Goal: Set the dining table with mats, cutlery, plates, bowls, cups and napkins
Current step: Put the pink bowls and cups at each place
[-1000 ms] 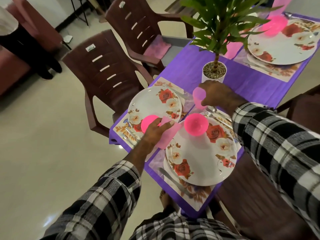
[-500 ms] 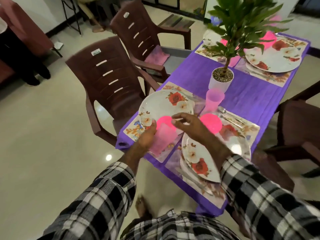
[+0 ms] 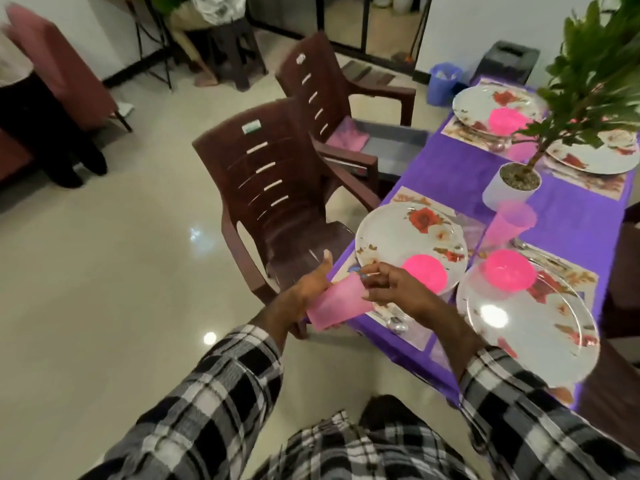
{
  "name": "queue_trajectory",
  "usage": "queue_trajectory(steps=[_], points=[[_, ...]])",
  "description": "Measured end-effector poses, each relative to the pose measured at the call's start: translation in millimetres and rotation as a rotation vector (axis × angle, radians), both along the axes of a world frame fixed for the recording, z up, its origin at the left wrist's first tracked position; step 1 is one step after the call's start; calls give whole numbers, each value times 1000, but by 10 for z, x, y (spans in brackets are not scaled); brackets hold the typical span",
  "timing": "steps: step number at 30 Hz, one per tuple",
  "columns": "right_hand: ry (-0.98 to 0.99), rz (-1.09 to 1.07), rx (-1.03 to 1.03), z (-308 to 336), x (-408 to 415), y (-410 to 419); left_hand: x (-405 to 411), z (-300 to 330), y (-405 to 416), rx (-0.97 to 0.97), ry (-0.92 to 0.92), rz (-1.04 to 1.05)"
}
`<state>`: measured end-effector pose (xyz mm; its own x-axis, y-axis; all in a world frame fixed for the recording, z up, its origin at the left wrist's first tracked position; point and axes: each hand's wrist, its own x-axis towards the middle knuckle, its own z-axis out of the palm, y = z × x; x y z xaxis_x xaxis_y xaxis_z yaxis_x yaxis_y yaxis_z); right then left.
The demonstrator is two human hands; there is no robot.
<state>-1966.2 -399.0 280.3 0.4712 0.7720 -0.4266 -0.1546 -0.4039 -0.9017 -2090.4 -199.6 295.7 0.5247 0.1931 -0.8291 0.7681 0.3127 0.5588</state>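
Since half a second ago the pink napkin [image 3: 337,304] has come off the near-left plate's edge and now sits out past the desk's corner, over the floor, and the right hand has shifted from above the bowl to the napkin's upper corner.

Napkin: held between both hands, flat side toward the camera, just beside the desk [image 3: 467,174] edge and not resting on it.

Left hand [image 3: 313,284]: supports the napkin from behind and beneath, thumb raised; its fingers are hidden by the napkin, so their curl cannot be fully seen, though they evidently bear it.

Right hand [image 3: 389,287]: fingers narrowed to a pinch at the napkin's top right corner.

Near-left setting: floral plate [image 3: 398,233] on its mat, pink bowl [image 3: 425,274] on the plate's near edge, a spoon [image 3: 398,325] lying on the mat below. No cup or napkin seen here.

Near-right setting: plate [image 3: 540,337] with pink bowl [image 3: 509,270], cutlery beyond it, and a pink cup [image 3: 507,225] standing between the two settings near the plant pot [image 3: 512,185].

Far settings: two plates, one with a pink bowl [image 3: 507,121], partly screened by leaves.

Assessment: the step in hand appears to be the napkin stage for the near-left place, with mats, plates, bowls and cutlery already laid. The next move likely calls for squaring or folding the napkin, then carrying it back over the desk edge and laying it beside the plate, clear of the spoon and bowl.
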Motion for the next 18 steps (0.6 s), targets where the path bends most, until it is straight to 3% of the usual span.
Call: queue_trajectory(steps=[4, 11, 15, 18], points=[[32, -57, -17, -229, 127, 316, 106, -228, 320, 7, 57, -75], [-13, -53, -16, -295, 269, 1041, 342, -458, 1147, 307, 128, -93], [-119, -186, -42, -54, 417, 1161, 699, -464, 1523, 374, 41, -178], [-183, -335, -65, 20, 477, 1077, 1095, -614, 1662, 465, -61, -388]])
